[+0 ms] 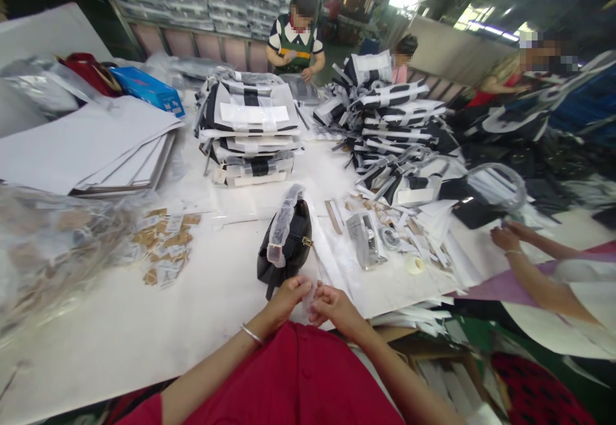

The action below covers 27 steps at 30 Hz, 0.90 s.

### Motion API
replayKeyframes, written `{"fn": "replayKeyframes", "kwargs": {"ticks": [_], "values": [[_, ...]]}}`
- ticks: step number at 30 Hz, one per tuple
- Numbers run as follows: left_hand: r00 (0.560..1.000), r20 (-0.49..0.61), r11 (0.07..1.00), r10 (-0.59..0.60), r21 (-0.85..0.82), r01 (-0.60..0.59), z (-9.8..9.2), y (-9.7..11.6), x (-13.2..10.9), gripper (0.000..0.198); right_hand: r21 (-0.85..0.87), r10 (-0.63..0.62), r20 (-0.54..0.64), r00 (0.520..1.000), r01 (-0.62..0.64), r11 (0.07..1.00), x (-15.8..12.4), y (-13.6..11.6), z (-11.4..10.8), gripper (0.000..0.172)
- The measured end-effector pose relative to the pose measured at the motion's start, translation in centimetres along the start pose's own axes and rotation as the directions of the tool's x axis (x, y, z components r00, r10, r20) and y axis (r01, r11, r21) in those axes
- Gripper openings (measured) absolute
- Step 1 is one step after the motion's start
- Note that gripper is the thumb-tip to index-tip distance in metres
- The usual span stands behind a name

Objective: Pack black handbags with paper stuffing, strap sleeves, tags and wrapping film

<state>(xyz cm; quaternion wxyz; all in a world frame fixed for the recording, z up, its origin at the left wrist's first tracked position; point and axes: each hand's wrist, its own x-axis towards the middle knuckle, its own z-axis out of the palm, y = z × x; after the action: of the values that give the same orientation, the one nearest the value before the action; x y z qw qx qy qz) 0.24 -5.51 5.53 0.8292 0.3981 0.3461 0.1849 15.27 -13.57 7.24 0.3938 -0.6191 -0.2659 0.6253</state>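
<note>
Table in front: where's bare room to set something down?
Bare white table lies between the paper tags, the black handbag and the left hand. Right of the handbag, small parts and striped bags crowd it.

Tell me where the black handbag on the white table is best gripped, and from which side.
Probably the plastic-wrapped handle that runs over the top of the black handbag. Come from above on the near side: the handle stands proud of the soft, rounded body, giving fingers something to close around, and its near end points toward the left hand.
</note>
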Motion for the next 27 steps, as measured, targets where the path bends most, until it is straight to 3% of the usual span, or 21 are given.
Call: {"fn": "replayKeyframes", "kwargs": {"ticks": [2, 4, 7, 9, 10, 11, 13, 15, 16, 19, 20, 21, 22, 24, 25, 27], "values": [[0.998, -0.067, 0.998, 0.005, -0.068, -0.010, 0.6, 0.2, 0.7, 0.059, -0.126, -0.036, -0.094, 0.995, 0.024, 0.992, 1.2, -1.0, -2.0, 0.039], [0.995, -0.103, 0.994, -0.002, -0.107, -0.009, 0.6, 0.5, 0.9, 0.053, -0.336, -0.175, -0.306, 0.936, 0.066, 0.940, 2.9, -2.9, -5.6, 0.033], [0.996, -0.081, 0.995, -0.027, -0.100, 0.019, 0.1, 0.8, 0.4, 0.046, -0.713, -0.473, -0.494, 0.730, -0.028, 0.701, 5.8, -6.1, -11.7, 0.028], [0.998, -0.059, 0.998, -0.013, -0.059, 0.009, -0.4, 0.8, 0.0, 0.042, -0.838, -0.608, -0.506, 0.612, -0.183, 0.514, 7.7, -7.6, -14.5, 0.029], [0.998, -0.064, 0.999, 0.001, -0.032, -0.003, -0.6, 0.8, -0.3, 0.040, -0.863, -0.648, -0.497, 0.577, -0.250, 0.439, 8.5, -8.0, -15.5, 0.032], [0.997, -0.076, 1.000, 0.014, -0.002, -0.015, -0.9, 0.8, -0.6, 0.038, -0.878, -0.672, -0.479, 0.564, -0.294, 0.379, 9.3, -8.3, -16.2, 0.034], [0.994, -0.108, 0.999, 0.027, 0.046, -0.022, -1.3, 0.8, -1.3, 0.037, -0.906, -0.687, -0.422, 0.592, -0.309, 0.290, 10.5, -8.3, -17.1, 0.030], [0.989, -0.147, 0.999, 0.032, 0.044, -0.025, -1.7, 0.9, -2.1, 0.038, -0.928, -0.696, -0.372, 0.614, -0.269, 0.259, 11.1, -7.9, -17.7, 0.018], [0.986, -0.165, 0.999, 0.033, 0.021, -0.030, -1.9, 1.0, -2.5, 0.037, -0.931, -0.710, -0.365, 0.603, -0.241, 0.274, 11.1, -7.8, -17.9, 0.015], [0.967, -0.250, 0.994, 0.038, -0.086, -0.061, -2.3, 1.1, -3.6, 0.036, -0.887, -0.741, -0.432, 0.514, -0.091, 0.454, 10.1, -7.4, -17.5, 0.021], [0.961, -0.275, 0.992, 0.041, -0.105, -0.072, -2.3, 1.2, -3.9, 0.035, -0.837, -0.713, -0.471, 0.519, -0.009, 0.547, 9.4, -7.3, -16.8, 0.025], [0.953, -0.298, 0.991, 0.049, -0.107, -0.084, -2.4, 1.2, -4.1, 0.035, -0.759, -0.656, -0.499, 0.566, 0.081, 0.646, 8.6, -7.2, -15.9, 0.029], [0.944, -0.324, 0.990, 0.063, -0.096, -0.099, -2.4, 1.3, -4.2, 0.036, -0.650, -0.575, -0.502, 0.646, 0.157, 0.744, 7.5, -7.1, -14.6, 0.033], [0.921, -0.377, 0.989, 0.096, -0.065, -0.130, -2.5, 1.7, -4.3, 0.040, -0.398, -0.390, -0.402, 0.828, 0.225, 0.889, 5.1, -6.8, -11.4, 0.038], [0.910, -0.400, 0.988, 0.113, -0.055, -0.147, -2.6, 2.0, -4.3, 0.040, -0.289, -0.310, -0.321, 0.895, 0.219, 0.932, 3.9, -6.6, -9.5, 0.040], [0.900, -0.411, 0.983, 0.148, -0.039, -0.179, -2.7, 2.7, -4.4, 0.036, -0.138, -0.186, -0.168, 0.968, 0.164, 0.977, 1.7, -6.2, -5.5, 0.043]]}}
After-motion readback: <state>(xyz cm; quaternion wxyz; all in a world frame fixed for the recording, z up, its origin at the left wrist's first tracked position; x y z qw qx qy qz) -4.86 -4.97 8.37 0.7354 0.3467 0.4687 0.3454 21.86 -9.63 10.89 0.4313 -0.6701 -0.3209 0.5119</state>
